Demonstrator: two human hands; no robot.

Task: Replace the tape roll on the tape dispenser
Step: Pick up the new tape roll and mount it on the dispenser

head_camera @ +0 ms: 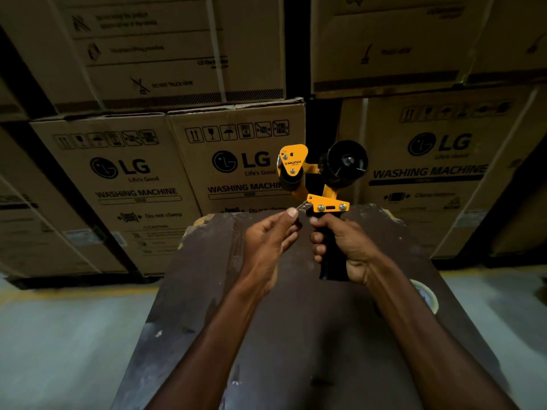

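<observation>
A yellow and black tape dispenser (322,184) is held upright above the far end of a dark wooden table (266,335). My right hand (343,247) is closed around its black pistol handle. My left hand (266,241) pinches the small metal blade piece at the dispenser's lower front between thumb and fingers. The black hub wheel (344,164) at the top right carries no tape roll. A tape roll (426,294) lies on the table's right edge, partly hidden behind my right forearm.
Stacked cardboard washing-machine boxes (236,161) form a wall just beyond the table. Grey concrete floor (59,335) lies on both sides of the table, with a yellow line near the boxes at left.
</observation>
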